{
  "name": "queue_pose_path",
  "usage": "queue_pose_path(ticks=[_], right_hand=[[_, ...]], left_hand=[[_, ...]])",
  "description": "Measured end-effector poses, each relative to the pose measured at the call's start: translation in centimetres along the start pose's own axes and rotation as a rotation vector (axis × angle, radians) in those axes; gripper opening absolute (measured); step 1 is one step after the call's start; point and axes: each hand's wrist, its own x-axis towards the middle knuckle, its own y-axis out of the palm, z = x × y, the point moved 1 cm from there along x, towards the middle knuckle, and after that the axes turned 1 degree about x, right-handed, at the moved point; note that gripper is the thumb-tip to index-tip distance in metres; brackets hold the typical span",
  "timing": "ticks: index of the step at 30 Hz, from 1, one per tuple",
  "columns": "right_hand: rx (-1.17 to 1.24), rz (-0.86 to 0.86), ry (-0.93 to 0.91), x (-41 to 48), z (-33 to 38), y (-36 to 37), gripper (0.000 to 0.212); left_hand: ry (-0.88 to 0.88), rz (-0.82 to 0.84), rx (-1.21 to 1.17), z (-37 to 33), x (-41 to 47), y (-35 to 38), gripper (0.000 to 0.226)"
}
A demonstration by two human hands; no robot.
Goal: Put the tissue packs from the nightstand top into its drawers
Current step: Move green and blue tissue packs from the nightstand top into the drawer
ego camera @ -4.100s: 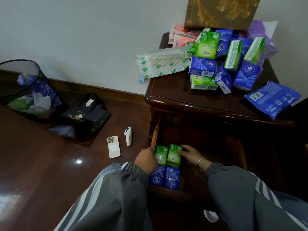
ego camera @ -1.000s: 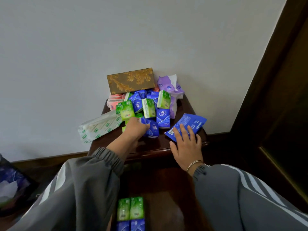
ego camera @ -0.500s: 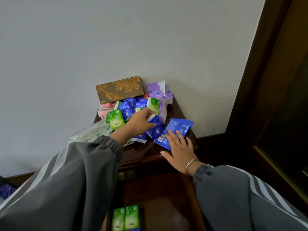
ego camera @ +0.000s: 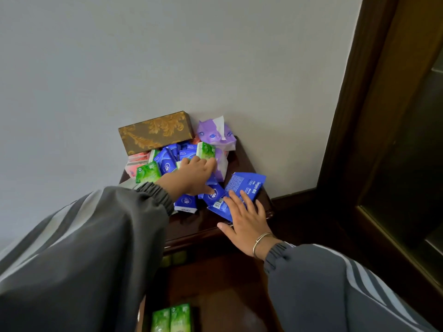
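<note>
A heap of blue, green and pink tissue packs covers the dark wooden nightstand top [ego camera: 199, 224]. My left hand [ego camera: 194, 174] reaches into the heap. Its fingertips touch the foot of an upright green tissue pack [ego camera: 205, 150] and its thumb points down onto a blue pack [ego camera: 212, 196]. I cannot see it grip anything. My right hand [ego camera: 244, 216] lies flat with spread fingers on a large flat blue pack [ego camera: 248, 185] at the front right corner. Below, the open drawer [ego camera: 215, 295] holds two green packs [ego camera: 172, 317].
A gold patterned tissue box [ego camera: 155, 133] and a purple soft pack [ego camera: 215, 137] stand against the wall at the back. Pink packs [ego camera: 136, 161] and another green pack [ego camera: 147, 172] lie at the left. A dark door frame [ego camera: 359, 116] rises on the right.
My left hand has moved from the front blue packs further back to the upright green pack. My right hand has stayed on the flat blue pack. My view has tilted up.
</note>
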Motion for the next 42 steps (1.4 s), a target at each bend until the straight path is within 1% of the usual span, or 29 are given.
queue_pose_path(ticks=[3,5,7,9,11,14,16,18,19,20,22,23,25,27,28,29,30,31,33,36,37,40,41,42], right_hand=[[-0.003,0.001,0.004,0.0,0.0,0.0,0.071],[0.002,-0.004,0.007,-0.1,0.1,-0.1,0.071],[0.002,-0.007,0.008,-0.1,0.1,-0.2,0.07],[-0.003,-0.009,0.014,-0.1,0.1,-0.2,0.07],[-0.019,-0.02,0.02,-0.2,0.2,-0.2,0.069],[-0.057,-0.018,0.034,-0.2,0.2,-0.1,0.069],[-0.08,-0.008,0.042,-0.3,0.2,-0.2,0.069],[-0.085,0.001,0.05,-0.4,0.3,-0.3,0.069],[-0.086,0.0,0.051,-0.3,0.4,-0.3,0.069],[-0.084,0.002,0.049,-0.3,0.4,-0.4,0.068],[-0.075,0.015,0.053,-0.2,0.3,-0.4,0.068],[-0.074,0.015,0.056,-0.2,0.2,-0.4,0.068],[-0.083,0.009,0.064,-0.2,0.1,-0.2,0.067],[-0.086,-0.002,0.064,-0.1,0.0,-0.1,0.067],[-0.083,-0.008,0.063,-0.1,0.0,-0.1,0.067],[-0.079,-0.012,0.06,-0.2,-0.1,-0.1,0.067],[-0.069,-0.013,0.056,-0.2,-0.1,-0.2,0.066],[-0.051,-0.012,0.053,-0.2,0.0,-0.4,0.066],[0.017,0.008,0.051,-0.3,0.2,-0.8,0.064],[0.144,0.008,0.089,-0.3,0.5,-1.7,0.056],[0.151,-0.032,0.097,-0.2,0.7,-2.1,0.051],[0.146,-0.274,0.03,1.0,2.5,-3.7,0.04],[0.186,-0.321,0.019,2.0,3.5,-4.1,0.037],[0.24,-0.326,0.031,3.2,4.7,-4.3,0.036]], left_hand=[[-0.017,-0.094,-0.091,-0.1,-0.2,0.0,0.077],[-0.01,-0.124,-0.24,-0.3,-0.7,0.3,0.086],[-0.011,-0.172,-0.396,-0.6,-1.5,0.5,0.091],[-0.059,-0.231,-0.479,-0.7,-2.2,1.0,0.092],[-0.119,-0.254,-0.452,-1.2,-2.8,1.6,0.085],[-0.171,-0.325,-0.24,-2.6,-3.3,2.4,0.069],[-0.223,-0.422,-0.199,-3.4,-4.0,2.7,0.062],[-0.26,-0.585,-0.28,-3.7,-5.2,2.9,0.057],[-0.284,-0.669,-0.41,-3.4,-5.9,2.9,0.055],[-0.314,-0.733,-0.615,-2.9,-6.7,2.8,0.054],[-0.39,-0.801,-1.083,-1.3,-8.8,3.1,0.05],[-0.451,-0.827,-1.271,-0.3,-9.9,3.6,0.045],[-0.649,-0.913,-1.602,2.0,-12.3,5.0,0.036],[-0.87,-1.042,-1.906,4.7,-14.5,7.1,0.032],[-0.964,-1.072,-2.021,5.8,-15.5,8.2,0.033],[-1.042,-1.059,-2.089,6.7,-16.4,9.4,0.036],[-1.098,-1.016,-2.109,7.1,-17.0,10.5,0.038],[-1.126,-0.95,-2.08,7.2,-17.5,11.6,0.039],[-1.105,-0.819,-1.919,6.7,-17.9,13.1,0.036],[-1.116,-0.737,-1.76,6.4,-18.0,13.4,0.039],[-1.129,-0.722,-1.74,6.6,-17.9,13.5,0.04],[-1.126,-0.7,-1.689,7.1,-17.6,13.7,0.038],[-1.114,-0.7,-1.689,7.1,-17.5,13.8,0.038],[-1.098,-0.704,-1.7,7.2,-17.5,13.8,0.037]])
